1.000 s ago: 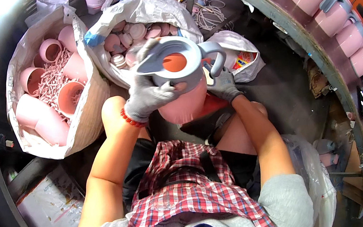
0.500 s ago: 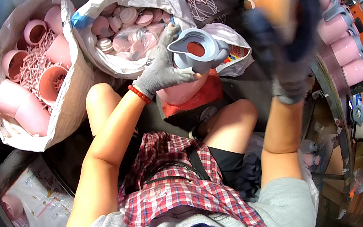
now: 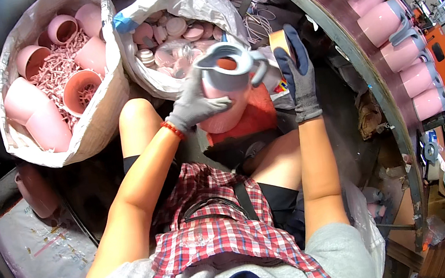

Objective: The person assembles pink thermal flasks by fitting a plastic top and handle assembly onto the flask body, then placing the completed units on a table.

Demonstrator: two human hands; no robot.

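My left hand (image 3: 196,101), in a grey glove, is wrapped round a pink jug (image 3: 217,84) near its top. A grey-blue collar (image 3: 226,59) with a spout and handle sits on the jug's neck, and reddish-brown shows through its opening. Under the jug is a red pad (image 3: 260,109). Just right of the jug's handle, my right hand (image 3: 299,75), in a dark-palmed glove, grips a tan, block-like object (image 3: 278,41). Its far side is hidden by the fingers, so its kind cannot be made out.
At the left stands a white sack (image 3: 118,107) of pink jug bodies and shredded filler. Behind my left hand, another white sack (image 3: 151,86) holds pink and white round lids. Along the right, a curved bench (image 3: 333,24) carries a row of finished-looking pink jugs (image 3: 381,24).
My right hand has come down and left from high on the right, bringing the tan object beside the jug. More of the jug's pink body shows in my left hand.
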